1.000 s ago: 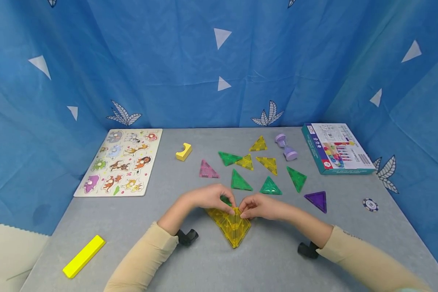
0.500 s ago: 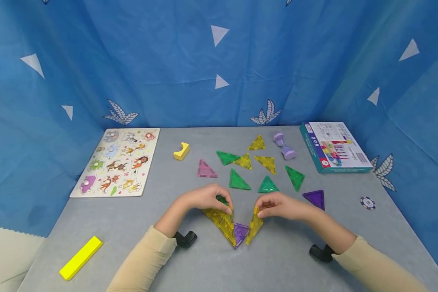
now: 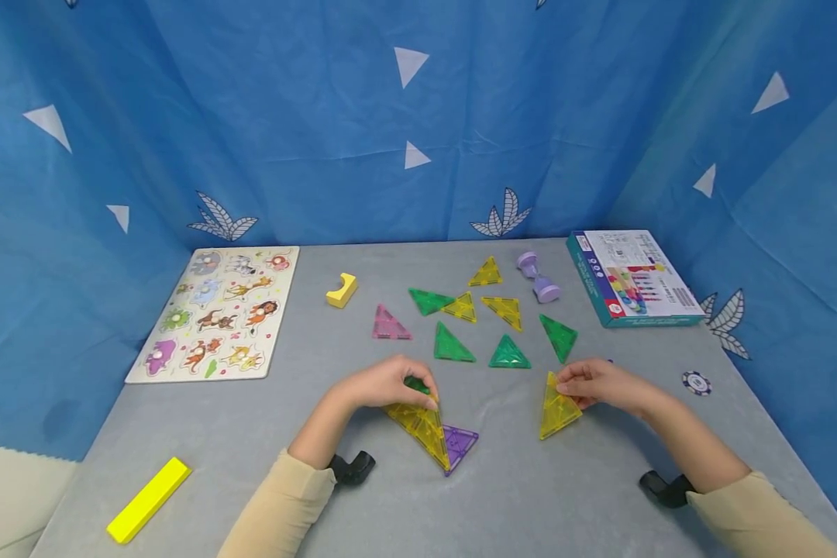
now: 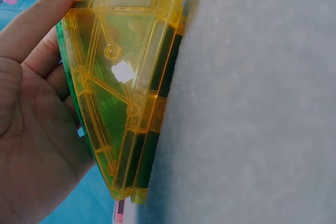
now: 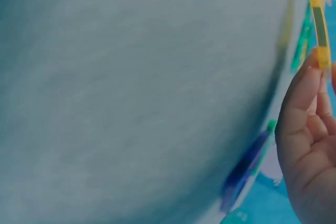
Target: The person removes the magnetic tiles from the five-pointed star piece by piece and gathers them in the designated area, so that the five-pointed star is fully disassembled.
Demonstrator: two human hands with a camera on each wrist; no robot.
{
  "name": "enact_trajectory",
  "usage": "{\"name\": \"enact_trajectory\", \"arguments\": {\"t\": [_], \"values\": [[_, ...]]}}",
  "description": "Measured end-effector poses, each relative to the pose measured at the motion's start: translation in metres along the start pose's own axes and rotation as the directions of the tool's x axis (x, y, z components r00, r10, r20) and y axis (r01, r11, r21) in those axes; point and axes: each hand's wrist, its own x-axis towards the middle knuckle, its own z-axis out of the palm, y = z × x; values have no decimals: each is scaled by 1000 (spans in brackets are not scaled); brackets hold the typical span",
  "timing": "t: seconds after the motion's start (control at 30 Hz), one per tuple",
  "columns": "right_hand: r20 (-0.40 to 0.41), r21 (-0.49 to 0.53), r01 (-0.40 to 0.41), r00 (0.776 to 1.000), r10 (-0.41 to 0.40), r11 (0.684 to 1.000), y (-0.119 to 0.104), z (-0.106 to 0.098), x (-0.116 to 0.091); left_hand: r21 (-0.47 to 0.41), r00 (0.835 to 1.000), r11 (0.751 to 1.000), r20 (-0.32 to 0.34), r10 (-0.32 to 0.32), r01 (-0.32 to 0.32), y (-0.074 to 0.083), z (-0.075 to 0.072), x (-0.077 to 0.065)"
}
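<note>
My left hand (image 3: 390, 384) grips a see-through yellow triangular magnetic tile (image 3: 421, 426) by its top, thumb on its near face. In the left wrist view a green tile (image 4: 70, 72) lies against the back of that yellow tile (image 4: 110, 103). A purple triangular tile (image 3: 460, 446) juts out to the right from under the yellow one. Off to the right, my right hand (image 3: 610, 385) pinches another yellow triangular tile (image 3: 558, 409) between thumb and fingers. The right wrist view catches this tile edge-on, raised over the table. Behind the right hand, a second purple tile (image 5: 245, 169) is mostly hidden from the head view.
Several loose green, yellow and pink triangular tiles lie beyond the hands, among them a green one (image 3: 452, 343). Farther out are a purple sand timer (image 3: 538, 277), a boxed set (image 3: 636, 277), an animal puzzle board (image 3: 216, 314), a yellow arch block (image 3: 342, 291), a yellow bar (image 3: 149, 500) and a poker chip (image 3: 697, 383).
My right hand has pulled its yellow tile away from the one in my left hand and carried it right, uncovering the purple tile. My left hand keeps its hold.
</note>
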Motion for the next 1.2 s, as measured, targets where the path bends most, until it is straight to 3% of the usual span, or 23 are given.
{"name": "enact_trajectory", "arguments": {"t": [0.2, 0.43, 0.5, 0.63, 0.73, 0.87, 1.1, 1.2], "values": [[-100, -79, -39, 995, 31, 996, 2, -1, 4, -10, 1000, 1000, -16, 0, 0, 0, 1, -1], [-281, -302, 26, 953, -115, 953, -23, 16, 11, -5, 1000, 1000, -24, -8, 8, 0, 1, -2], [-268, -328, 70, 949, -164, 942, -32, 28, 15, -7, 1000, 1000, -26, -11, 10, 0, 1, -2], [-145, -375, 198, 952, -269, 906, -48, 62, 26, -9, 999, 1000, -33, -26, 26, 1, 2, -2], [-40, -458, 266, 947, -319, 848, -57, 90, 33, -14, 999, 999, -41, -36, 35, 1, 3, -1], [59, -594, 281, 950, -308, 753, -65, 124, 39, -27, 998, 999, -45, -40, 39, 2, 4, 0], [107, -783, 270, 946, -308, 560, -70, 156, 49, -47, 999, 999, -36, -24, 23, 1, 3, -1], [111, -821, 270, 940, -322, 503, -71, 161, 51, -47, 1000, 999, -28, -10, 9, 0, 2, -2]]}}
